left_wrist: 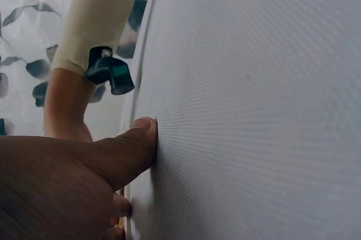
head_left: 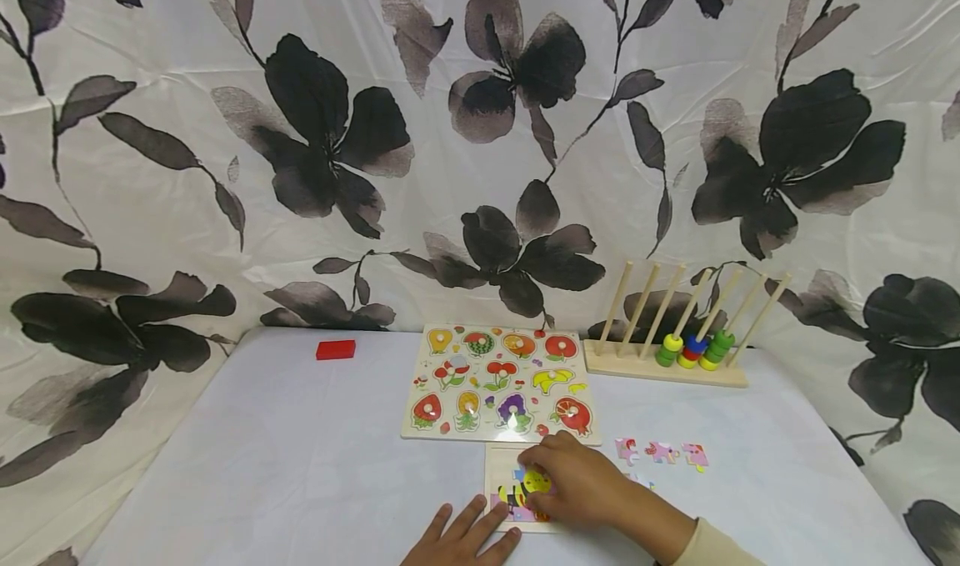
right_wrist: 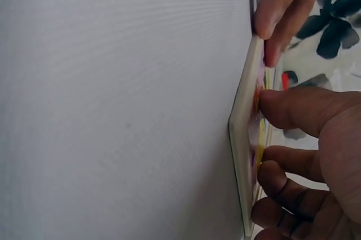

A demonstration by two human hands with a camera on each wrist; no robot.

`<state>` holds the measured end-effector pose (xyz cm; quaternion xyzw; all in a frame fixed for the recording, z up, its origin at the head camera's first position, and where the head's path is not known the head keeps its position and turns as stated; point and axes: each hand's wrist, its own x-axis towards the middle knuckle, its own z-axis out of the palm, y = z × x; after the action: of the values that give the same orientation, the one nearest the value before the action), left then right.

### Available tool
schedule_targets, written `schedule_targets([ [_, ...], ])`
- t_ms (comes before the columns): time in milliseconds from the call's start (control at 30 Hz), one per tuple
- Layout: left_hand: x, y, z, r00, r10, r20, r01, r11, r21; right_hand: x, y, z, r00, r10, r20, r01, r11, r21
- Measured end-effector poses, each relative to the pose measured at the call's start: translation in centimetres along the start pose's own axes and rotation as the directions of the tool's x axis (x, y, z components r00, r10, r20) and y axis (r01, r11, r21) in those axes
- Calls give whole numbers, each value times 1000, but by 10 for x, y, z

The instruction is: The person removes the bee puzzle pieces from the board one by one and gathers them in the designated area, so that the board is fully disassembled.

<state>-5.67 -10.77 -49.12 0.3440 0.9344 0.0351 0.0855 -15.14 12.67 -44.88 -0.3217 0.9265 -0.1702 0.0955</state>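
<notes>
Bee puzzle (head_left: pixel 513 496) lies on the counter (head_left: pixel 300 449), directly under the right hand (head_left: pixel 577 478), the nearer one to its middle; bent fingers touch it, but whether they pinch anything, I cannot tell. The left hand (head_left: pixel 465 539), fingers spread, rests at its near left corner.

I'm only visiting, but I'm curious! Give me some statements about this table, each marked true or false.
1. The right hand touches the bee puzzle, near the left hand. True.
2. The left hand is a clenched fist. False: its fingers are spread.
3. The fruit board lies between the red block and the peg rack. True.
4. The red block rests on the fruit board. False: it lies apart, on the table.
5. Loose puzzle pieces lie to the right of the bee puzzle. True.
6. The peg rack is bare. False: it carries coloured rings.
</notes>
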Motion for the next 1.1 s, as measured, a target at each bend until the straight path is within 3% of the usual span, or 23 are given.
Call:
schedule_targets([
  [467,3,-1,4,1000,-13,14,13,1000,-7,5,-5,-5,998,39,52,-41,998,50],
  [1100,2,-1,6,1000,-8,6,8,1000,1,1,-8,1,999,33,-14,-32,998,52],
])
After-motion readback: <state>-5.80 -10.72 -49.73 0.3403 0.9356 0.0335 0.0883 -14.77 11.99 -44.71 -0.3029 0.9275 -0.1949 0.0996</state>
